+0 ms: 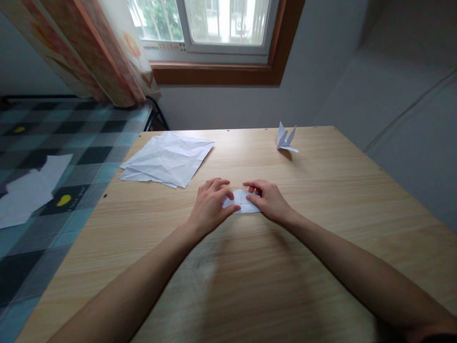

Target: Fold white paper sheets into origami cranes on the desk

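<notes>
A small piece of folded white paper [243,202] lies on the wooden table between my two hands. My left hand [213,202] grips its left end, thumb along the near edge and fingers curled over the far side. At the right end, my right hand [268,197] pinches the paper between thumb and bent fingers. Parts of both ends are hidden under the fingers. Beyond my right hand stands a folded white paper crane [283,139], its points sticking upward.
A loose stack of creased white paper sheets [169,157] lies at the table's [321,267] back left. To the left is a bed with a checked cover [96,143], bearing more white paper [32,193]. A window [224,24] and curtain [110,57] are behind.
</notes>
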The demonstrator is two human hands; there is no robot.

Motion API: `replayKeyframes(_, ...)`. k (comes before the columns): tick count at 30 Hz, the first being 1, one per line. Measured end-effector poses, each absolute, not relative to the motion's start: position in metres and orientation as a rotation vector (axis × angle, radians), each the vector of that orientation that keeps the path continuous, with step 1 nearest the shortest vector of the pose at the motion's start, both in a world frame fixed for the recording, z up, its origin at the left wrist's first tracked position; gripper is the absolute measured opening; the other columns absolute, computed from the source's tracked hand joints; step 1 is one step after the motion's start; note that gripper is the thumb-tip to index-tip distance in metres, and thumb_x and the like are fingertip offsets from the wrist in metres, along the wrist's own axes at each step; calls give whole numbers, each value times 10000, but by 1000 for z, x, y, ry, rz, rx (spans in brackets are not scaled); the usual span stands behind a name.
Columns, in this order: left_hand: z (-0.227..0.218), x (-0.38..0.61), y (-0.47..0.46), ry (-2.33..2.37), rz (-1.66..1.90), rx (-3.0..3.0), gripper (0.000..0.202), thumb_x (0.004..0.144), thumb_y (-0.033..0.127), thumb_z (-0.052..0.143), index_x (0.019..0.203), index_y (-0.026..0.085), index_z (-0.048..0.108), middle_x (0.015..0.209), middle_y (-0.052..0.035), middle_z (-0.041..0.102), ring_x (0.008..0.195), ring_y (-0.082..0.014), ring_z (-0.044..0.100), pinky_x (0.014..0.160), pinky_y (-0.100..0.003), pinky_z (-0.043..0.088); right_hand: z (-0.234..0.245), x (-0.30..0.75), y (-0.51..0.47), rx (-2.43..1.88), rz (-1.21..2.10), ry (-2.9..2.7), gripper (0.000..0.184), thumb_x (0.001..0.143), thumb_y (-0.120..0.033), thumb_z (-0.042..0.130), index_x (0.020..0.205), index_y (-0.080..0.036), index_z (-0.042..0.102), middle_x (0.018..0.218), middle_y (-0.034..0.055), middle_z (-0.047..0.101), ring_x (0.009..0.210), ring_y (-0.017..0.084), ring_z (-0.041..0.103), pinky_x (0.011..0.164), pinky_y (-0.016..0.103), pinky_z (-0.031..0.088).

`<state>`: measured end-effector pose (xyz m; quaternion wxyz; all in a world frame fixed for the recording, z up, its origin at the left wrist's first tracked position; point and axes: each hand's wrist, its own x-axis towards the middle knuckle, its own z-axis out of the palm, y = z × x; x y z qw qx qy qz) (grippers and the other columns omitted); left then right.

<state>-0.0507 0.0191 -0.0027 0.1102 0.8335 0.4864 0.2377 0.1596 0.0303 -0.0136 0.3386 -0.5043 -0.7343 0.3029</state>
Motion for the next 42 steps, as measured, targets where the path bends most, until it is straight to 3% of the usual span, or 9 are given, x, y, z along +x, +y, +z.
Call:
replayKeyframes(7, -7, -52, 20, 1413, 767, 2505, 220, 745, 390, 794, 832, 217, 691, 1269, -101, 609, 1292, -343, 453, 1069, -538, 364, -13, 161, 28, -1210, 700, -1955, 174, 795, -56, 645, 844, -175, 762, 786, 33, 667, 734, 155, 583, 705, 291, 455)
replayKeyframes(13, -4, -51, 17, 1387, 852, 2518, 376, 729, 309, 803, 1062, 211, 656, 1296, -117, 599, 1292, -332, 462, 1071, -519, 374, -16, 164, 25, -1093, 491, -2076, 258, 755, -10, 618, 804, -211, 773, 827, 41, 689, 828, 191, 593, 769, 330, 465)
replayKeyframes(17, -5, -52, 15, 1251, 811, 2659, 153, 843, 290, 693, 982, 274, 755, 1325, -86, 596, 1330, -346, 428, 1074, -546, 353, -15, 166, 22, -995, 240, -2267, 221, 787, -60, 616, 832, -206, 776, 906, 62, 723, 893, 235, 579, 830, 400, 443)
replayKeyframes(19, -6, -53, 15, 1209, 797, 2711, 144, 877, 289, 649, 930, 293, 784, 1307, -78, 614, 1321, -346, 439, 1061, -552, 359, -13, 166, 20, -977, 208, -2319, 215, 792, -65, 602, 836, -192, 770, 922, 68, 730, 910, 245, 578, 845, 411, 438)
replayKeyframes(26, -7, -54, 16, 1261, 728, 2694, 169, 847, 424, 697, 948, 325, 791, 1280, -69, 638, 1298, -343, 462, 1065, -568, 351, -1, 160, 17, -1203, 552, -2155, 128, 827, -147, 619, 790, -169, 739, 835, 63, 711, 805, 189, 614, 763, 318, 457)
replayKeyframes(29, -5, -54, 15, 1278, 759, 2702, 215, 831, 412, 713, 993, 283, 770, 1297, -87, 625, 1304, -345, 458, 1077, -556, 348, 4, 158, 17, -1342, 679, -2073, 113, 846, -205, 646, 895, -154, 734, 789, 37, 689, 726, 158, 592, 691, 282, 426)
replayKeyframes(33, -3, -52, 13, 1365, 830, 2682, 407, 770, 390, 763, 1123, 210, 671, 1328, -126, 590, 1324, -346, 439, 1097, -530, 340, 10, 156, 16, -1491, 811, -2065, 207, 772, -171, 690, 976, -150, 721, 693, -15, 627, 634, 133, 539, 627, 259, 372)
replayKeyframes(42, -2, -51, 12, 1495, 900, 2564, 703, 704, 459, 792, 1275, 167, 504, 1359, -189, 538, 1307, -380, 453, 1088, -548, 337, 11, 150, 10, -1556, 868, -1928, 82, 693, -98, 614, 698, -179, 607, 673, -17, 585, 640, 134, 503, 588, 257, 340)
